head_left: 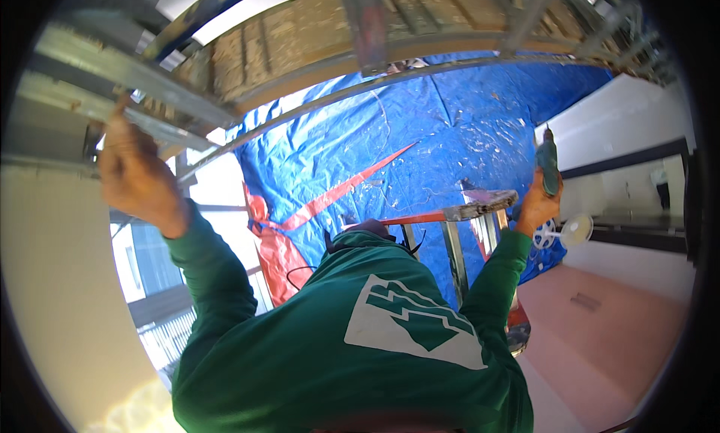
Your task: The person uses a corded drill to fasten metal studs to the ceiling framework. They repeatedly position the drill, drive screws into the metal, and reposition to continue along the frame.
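My left hand [142,170] is raised to the metal ceiling channels [127,58] at the upper left, slightly blurred, its index finger up and the others curled; anything in it is too small to make out. My right hand [541,206] grips a dark green power drill [548,166] with its bit pointing upward, out to my right above the stepladder [450,245]. The ladder has orange rails, metal steps and a worn top, partly hidden by my green-sleeved body.
Blue tarpaulin [450,125] with red strips [352,181] lies spread below. Worn wooden boards with metal framing [300,35] arch across the top. A white round fan [574,230] stands at the right by a dark-framed opening [622,200]. A pale wall [60,268] and bright window [150,253] are left.
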A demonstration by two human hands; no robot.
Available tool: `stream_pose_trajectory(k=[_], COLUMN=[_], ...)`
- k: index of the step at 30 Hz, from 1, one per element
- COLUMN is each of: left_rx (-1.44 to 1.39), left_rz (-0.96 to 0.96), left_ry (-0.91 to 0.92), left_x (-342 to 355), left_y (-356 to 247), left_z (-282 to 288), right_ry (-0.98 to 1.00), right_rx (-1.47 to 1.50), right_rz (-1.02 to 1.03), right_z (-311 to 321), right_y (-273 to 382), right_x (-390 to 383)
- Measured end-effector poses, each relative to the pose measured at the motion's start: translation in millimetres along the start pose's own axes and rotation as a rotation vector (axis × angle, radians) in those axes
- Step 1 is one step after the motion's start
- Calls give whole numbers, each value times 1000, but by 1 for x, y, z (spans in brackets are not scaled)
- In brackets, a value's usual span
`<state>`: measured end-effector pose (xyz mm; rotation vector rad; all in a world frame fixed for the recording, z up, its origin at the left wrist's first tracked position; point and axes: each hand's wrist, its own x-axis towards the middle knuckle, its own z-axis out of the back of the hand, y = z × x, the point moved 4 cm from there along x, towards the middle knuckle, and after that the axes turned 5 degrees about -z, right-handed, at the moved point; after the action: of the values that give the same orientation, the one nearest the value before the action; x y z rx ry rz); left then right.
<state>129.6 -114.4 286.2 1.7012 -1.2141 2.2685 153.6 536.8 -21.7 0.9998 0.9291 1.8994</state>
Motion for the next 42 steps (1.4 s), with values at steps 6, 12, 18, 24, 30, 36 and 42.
stream_pose_trajectory(k=[6,12,18,24,30,36,42], left_rx=[-176,-271,-12,197,254,284,224], left_rz=[255,333,-50,12,86,93,117], left_ry=[-320,-223,-81,-14,127,220,302], left_x=[22,12,34,44,63,70,73], left_y=[62,102,94,82,89,75,79], left_z=[41,27,12,-3,-2,1,3], right_ry=[32,112,56,116,167,217,259], right_rx=[-113,-181,-247,-271,-294,-370,-342], right_rz=[23,-74,191,166,79,12,175], right_z=[-5,-6,-6,-8,-17,-33,-31], right_y=[-2,-5,-1,1,-27,-36,-6], right_x=[-2,-1,0,0,12,14,0])
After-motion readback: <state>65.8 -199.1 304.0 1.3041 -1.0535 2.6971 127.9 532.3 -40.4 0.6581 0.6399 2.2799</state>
